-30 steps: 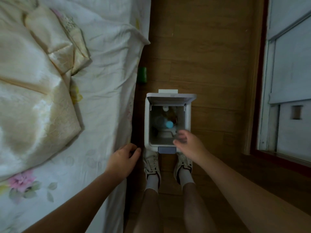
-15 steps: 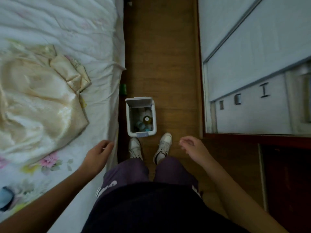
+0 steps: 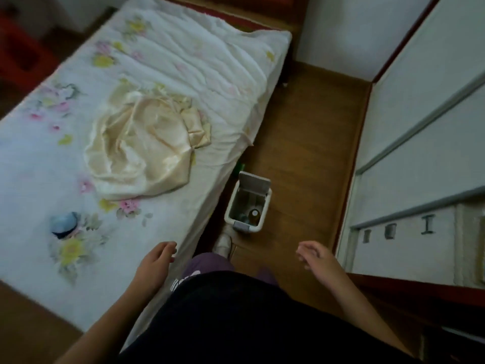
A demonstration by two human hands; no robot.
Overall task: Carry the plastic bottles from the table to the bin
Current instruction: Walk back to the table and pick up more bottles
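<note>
Bin (image 3: 265, 210) interior: dim and small in the frame. Of the bottles (image 3: 254, 213) only a dark round top and a bluish shape beside it show, so their number cannot be told.

Blue object (image 3: 63, 224) near the near end of the bed (image 3: 183, 61): blurred, kind not identifiable.

Green item (image 3: 240, 167) at the bed's right edge: mostly hidden by the sheet.

Shoe (image 3: 223, 241): partly covered by the shorts (image 3: 210, 264); the other foot is hidden.

The bed is cut off by the left picture edge.
</note>
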